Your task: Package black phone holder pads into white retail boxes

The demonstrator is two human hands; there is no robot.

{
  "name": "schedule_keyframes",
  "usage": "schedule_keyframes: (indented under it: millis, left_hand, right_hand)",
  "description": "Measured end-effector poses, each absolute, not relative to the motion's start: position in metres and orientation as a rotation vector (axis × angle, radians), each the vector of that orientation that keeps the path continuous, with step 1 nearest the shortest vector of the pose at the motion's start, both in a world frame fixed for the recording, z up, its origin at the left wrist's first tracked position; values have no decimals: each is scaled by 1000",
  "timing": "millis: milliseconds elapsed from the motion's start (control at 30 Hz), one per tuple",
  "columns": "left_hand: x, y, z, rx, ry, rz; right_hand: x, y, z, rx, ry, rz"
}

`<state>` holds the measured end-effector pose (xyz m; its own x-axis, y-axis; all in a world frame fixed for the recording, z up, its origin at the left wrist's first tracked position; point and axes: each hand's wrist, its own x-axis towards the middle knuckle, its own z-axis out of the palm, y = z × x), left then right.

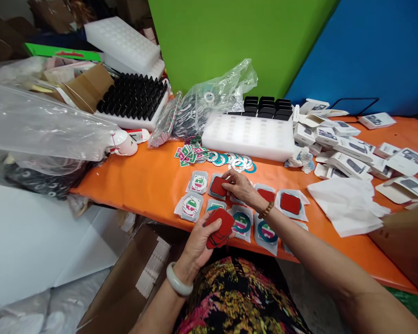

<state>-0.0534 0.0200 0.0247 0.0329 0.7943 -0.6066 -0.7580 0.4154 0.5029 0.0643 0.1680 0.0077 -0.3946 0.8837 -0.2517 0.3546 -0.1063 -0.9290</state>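
My left hand [197, 242] grips a small stack of red rounded-square pads [221, 226] over the table's front edge, thumb on top. Fingertips of my right hand [243, 188] pinch the right edge of another red pad [217, 186], which lies over a pale-wrapped square piece. To the right, a red pad [290, 203] covers another wrapped piece, and one more [265, 195] is partly behind my right wrist. At the left end, two wrapped pieces carry printed cards and white rings [198, 182]. The front row shows teal rings over printed cards [241, 222]. My right forearm hides some pieces.
On the orange table [139, 185] lie printed cards [191, 154], loose rings [230, 160], a clear bag [212, 99], a white foam tray [249, 134], opened small boxes [348, 148] and white sheets [348, 204]. Black pieces [134, 96] fill another tray. A cardboard box [114, 283] stands below.
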Motion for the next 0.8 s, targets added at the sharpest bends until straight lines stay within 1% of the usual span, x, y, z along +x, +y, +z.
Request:
schedule_keyframes:
  millis: [167,367,433,500,567,600,733,800]
  left_hand:
    - [-59,21,27,17,984,1212]
    - [-65,22,28,-3,994,1273]
    - [-67,22,27,15,998,1282]
    - [-68,21,25,29,995,1291]
    - [-70,21,24,35,994,1300]
    - [-71,21,23,33,996,1306]
    - [-73,22,24,22,1010,1322]
    - [-73,21,25,30,1002,1316]
  right_hand:
    - [60,171,0,-1467,-1999,1154]
    - [59,165,-9,-1385,-2265,696]
    - [59,162,-6,-1405,-2292,626]
    - [59,158,3,-1425,-2266,621]
    - [59,153,14,-1360,-2224,740]
    - [59,150,19,-1294,-2211,879]
    - [58,142,28,-1015,-2057,1720]
    - [56,143,26,-982,-1894,1966]
